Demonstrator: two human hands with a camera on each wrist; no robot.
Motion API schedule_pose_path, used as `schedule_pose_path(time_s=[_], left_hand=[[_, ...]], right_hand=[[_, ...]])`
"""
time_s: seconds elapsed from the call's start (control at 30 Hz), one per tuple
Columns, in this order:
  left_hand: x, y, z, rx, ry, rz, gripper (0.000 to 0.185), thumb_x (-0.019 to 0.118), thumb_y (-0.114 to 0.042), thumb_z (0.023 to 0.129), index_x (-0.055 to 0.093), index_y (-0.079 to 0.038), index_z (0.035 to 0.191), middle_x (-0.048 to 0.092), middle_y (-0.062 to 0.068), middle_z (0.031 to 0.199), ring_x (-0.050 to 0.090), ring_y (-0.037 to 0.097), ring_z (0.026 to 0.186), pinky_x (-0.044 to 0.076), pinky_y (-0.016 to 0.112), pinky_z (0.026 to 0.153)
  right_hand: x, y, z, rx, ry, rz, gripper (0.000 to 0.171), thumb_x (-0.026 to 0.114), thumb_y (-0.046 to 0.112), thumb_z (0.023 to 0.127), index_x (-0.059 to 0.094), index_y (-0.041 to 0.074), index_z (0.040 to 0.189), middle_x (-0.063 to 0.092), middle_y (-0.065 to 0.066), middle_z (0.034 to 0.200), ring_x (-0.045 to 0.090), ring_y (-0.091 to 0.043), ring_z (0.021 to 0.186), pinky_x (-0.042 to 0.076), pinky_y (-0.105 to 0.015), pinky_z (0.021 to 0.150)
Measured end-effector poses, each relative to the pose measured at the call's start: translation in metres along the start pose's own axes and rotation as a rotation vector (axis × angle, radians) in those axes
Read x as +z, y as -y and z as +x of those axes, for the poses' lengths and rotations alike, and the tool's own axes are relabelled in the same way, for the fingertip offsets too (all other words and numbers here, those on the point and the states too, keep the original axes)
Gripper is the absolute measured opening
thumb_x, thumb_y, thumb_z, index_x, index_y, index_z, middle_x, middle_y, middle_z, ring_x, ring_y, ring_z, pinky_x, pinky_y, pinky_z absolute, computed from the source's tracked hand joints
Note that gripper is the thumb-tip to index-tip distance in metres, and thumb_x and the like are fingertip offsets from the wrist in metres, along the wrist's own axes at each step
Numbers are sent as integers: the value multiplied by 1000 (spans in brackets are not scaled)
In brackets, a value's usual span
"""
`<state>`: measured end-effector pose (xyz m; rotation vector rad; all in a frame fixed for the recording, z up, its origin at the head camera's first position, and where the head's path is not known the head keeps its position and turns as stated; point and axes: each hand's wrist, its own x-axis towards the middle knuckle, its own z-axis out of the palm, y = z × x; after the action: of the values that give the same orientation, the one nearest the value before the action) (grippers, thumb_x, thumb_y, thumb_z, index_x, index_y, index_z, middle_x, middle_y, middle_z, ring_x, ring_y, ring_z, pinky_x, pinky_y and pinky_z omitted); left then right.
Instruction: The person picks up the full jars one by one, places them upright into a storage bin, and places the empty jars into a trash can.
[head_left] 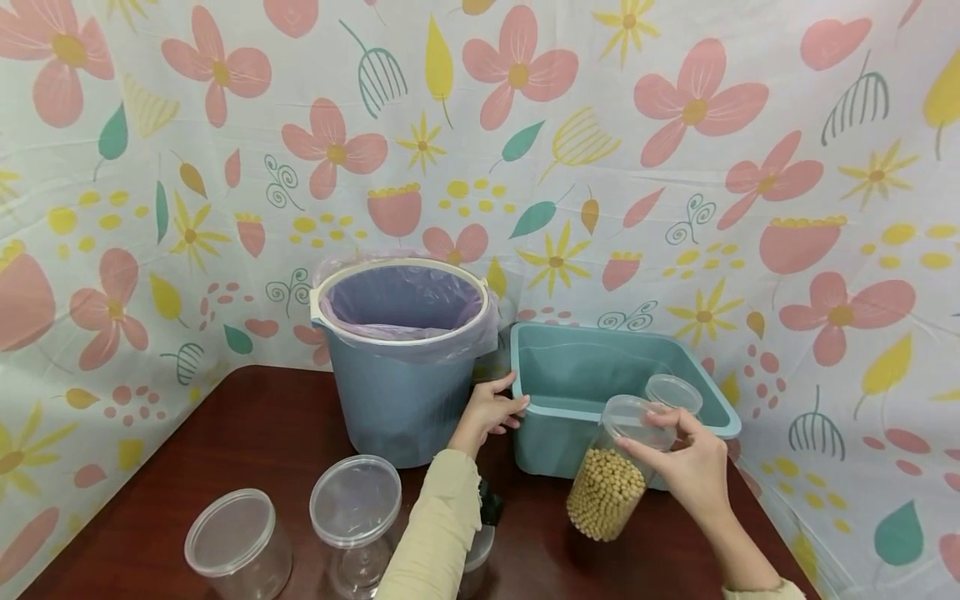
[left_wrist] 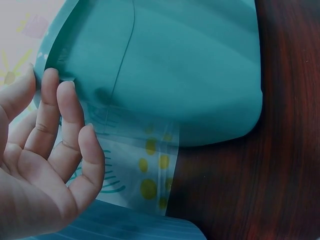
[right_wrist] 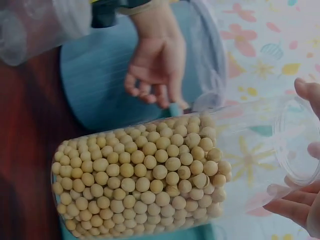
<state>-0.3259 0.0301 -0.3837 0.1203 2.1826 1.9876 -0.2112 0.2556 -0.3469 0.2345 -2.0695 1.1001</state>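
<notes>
My right hand (head_left: 693,462) grips a clear plastic jar (head_left: 626,425) around its top, above the table and in front of a teal basin (head_left: 555,425). Soybeans (right_wrist: 140,175) fill roughly the lower part of the tilted jar; the part by the fingers holds none. My left hand (head_left: 489,414) pinches the basin's left rim between thumb and fingers, as the left wrist view (left_wrist: 50,165) also shows. Inside the basin, toward its right side, the round top of another clear container (head_left: 675,390) shows; its lower part is hidden.
A blue bin (head_left: 397,400) with a pinkish liner stands left of the basin. On the dark red table (head_left: 285,417), a clear lidded jar (head_left: 240,542) and another clear jar (head_left: 356,508) stand at the front left. A further container (head_left: 478,554) is partly behind the left sleeve. Flowered cloth hangs behind.
</notes>
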Motion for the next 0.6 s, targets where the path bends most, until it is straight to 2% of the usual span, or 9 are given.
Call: schedule_pose_path(time_s=[0.07,0.2,0.4,0.53,0.6], left_hand=[[0,0,0,-2,2,-8,56,64,-20,83,42,-24,135,64,3,71,57,14,53,42,26,47],[-1,0,0,5,1,-10,57,65,-22,83,42,-24,135,65,3,71,58,14,53,41,25,46],[-2,-1,-1,0,1,-18,57,65,-21,83,42,-24,135,65,4,73,58,15,55,42,25,47],[-2,0,0,1,13,-21,56,66,-22,82,43,-25,134,66,6,75,58,15,55,44,29,50],[-2,1,0,3,11,-23,56,67,-22,81,44,-24,133,66,6,75,58,15,55,45,30,52]], right_hand=[[-2,7,7,7,-16,10,31,83,-4,53,63,1,76,65,0,91,55,3,86,40,-13,51],[-4,19,20,-30,-43,12,30,83,-4,54,63,0,76,63,10,89,56,1,75,40,-12,51],[-6,31,40,-73,-71,55,29,81,-6,55,64,-3,78,62,14,88,57,2,80,42,-10,53],[-9,34,51,-88,-86,102,30,79,-10,55,62,-9,80,62,15,89,59,1,70,44,-11,51],[-10,36,57,-92,-92,136,30,78,-12,56,60,-11,81,63,13,90,61,-1,73,45,-12,53]])
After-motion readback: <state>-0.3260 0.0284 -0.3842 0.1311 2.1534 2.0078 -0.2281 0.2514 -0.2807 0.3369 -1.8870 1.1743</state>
